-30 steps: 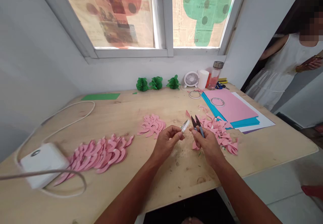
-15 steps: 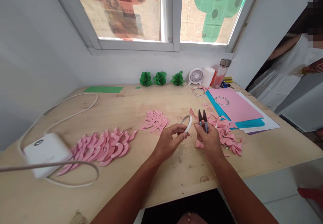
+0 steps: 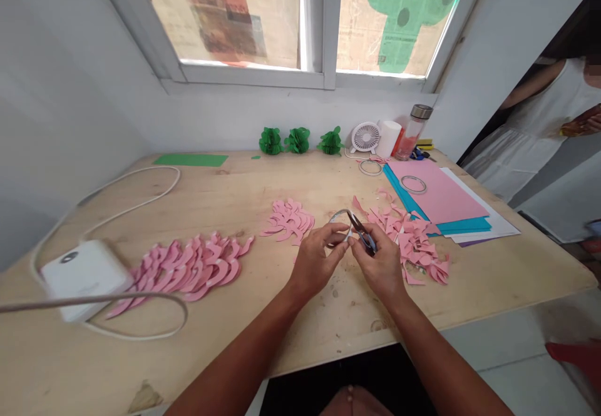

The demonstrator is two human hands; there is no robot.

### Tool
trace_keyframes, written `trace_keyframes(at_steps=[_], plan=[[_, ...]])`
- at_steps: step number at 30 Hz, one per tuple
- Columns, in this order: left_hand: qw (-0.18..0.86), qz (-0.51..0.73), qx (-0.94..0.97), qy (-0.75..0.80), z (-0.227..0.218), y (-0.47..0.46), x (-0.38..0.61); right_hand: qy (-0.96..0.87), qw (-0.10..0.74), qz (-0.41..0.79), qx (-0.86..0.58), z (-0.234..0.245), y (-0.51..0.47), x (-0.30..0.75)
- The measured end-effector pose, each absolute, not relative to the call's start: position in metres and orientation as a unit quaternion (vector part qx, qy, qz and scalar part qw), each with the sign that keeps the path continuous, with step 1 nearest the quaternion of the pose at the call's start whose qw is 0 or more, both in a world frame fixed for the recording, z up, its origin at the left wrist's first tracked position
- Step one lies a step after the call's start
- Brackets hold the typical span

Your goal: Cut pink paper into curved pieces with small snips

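Fingers (image 3: 360, 247) pinch thread snips (image 3: 362, 233) in right hand (image 3: 380, 270), white band (image 3: 339, 216) in left hand (image 3: 315, 264) (mid-frame); slipped blade could nick fingers.

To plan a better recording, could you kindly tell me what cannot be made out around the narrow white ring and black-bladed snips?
In the head view:
Narrow white ring: lower part hidden by the left hand and right hand.
Black-bladed snips: handle hidden by the right hand.
White box: blurred, kind unclear.
Red object, lower right: cut off by the edge.
Reddish item in a co-worker's hand: too small.
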State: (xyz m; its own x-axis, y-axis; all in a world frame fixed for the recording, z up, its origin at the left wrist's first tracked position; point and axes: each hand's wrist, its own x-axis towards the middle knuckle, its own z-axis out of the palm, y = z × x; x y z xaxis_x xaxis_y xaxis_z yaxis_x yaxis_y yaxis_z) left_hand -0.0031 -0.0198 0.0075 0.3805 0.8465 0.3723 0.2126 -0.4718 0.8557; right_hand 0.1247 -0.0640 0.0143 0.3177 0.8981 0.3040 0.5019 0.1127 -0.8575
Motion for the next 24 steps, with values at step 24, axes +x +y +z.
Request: trace_keyframes(at_steps=[24], plan=[[0.522,0.461,0.643,0.319,0.008,-0.015,-0.004,-0.508,0.541,0.299,-0.6,0.033,-0.063,0.133]])
